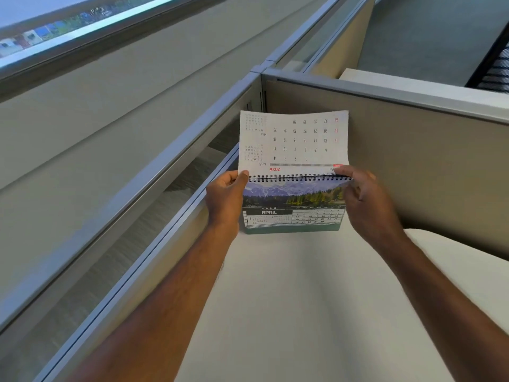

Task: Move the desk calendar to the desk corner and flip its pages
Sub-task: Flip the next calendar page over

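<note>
The spiral-bound paper desk calendar (293, 208) stands in the pale bench (289, 299) corner, against the partitions. Left hand (224, 198) pinches the binding's end; right hand (366, 199) pinches the lifted thin page (293, 139). It looks light and floppy, best held near the coil.

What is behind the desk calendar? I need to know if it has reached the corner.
Behind the desk calendar two beige partition panels meet at the desk corner. The raised page hides the lower part of that junction, so any gap there cannot be seen.
</note>
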`<action>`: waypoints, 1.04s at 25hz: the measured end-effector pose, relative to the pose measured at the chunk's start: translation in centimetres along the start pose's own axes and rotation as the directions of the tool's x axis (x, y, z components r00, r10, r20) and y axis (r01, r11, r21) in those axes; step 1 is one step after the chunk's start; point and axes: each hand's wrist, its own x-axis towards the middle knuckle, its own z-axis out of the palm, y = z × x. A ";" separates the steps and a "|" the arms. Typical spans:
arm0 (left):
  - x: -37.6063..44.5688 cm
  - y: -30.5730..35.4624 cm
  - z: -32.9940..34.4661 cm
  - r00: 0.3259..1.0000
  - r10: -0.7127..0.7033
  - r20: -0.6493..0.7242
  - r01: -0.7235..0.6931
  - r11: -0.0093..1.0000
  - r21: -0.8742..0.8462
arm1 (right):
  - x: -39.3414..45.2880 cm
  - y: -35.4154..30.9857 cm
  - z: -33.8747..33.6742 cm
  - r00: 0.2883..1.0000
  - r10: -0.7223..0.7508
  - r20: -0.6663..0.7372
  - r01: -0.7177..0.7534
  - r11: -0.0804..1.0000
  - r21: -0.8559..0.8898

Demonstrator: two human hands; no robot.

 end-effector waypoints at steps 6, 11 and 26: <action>-0.4 0.3 -0.6 0.998 0.069 0.009 -0.069 0.998 -0.011 | 0.6 1.3 1.0 0.985 -0.129 -0.119 0.112 0.984 -0.137; -0.8 -0.4 -0.5 0.993 0.112 -0.022 -0.107 0.983 0.151 | 0.5 1.6 1.3 0.978 -0.147 -0.149 0.127 0.982 -0.139; -0.5 -1.2 -0.9 0.982 0.182 0.047 -0.187 0.962 0.198 | -7.0 5.6 6.1 0.932 0.346 -0.109 -0.300 0.904 0.304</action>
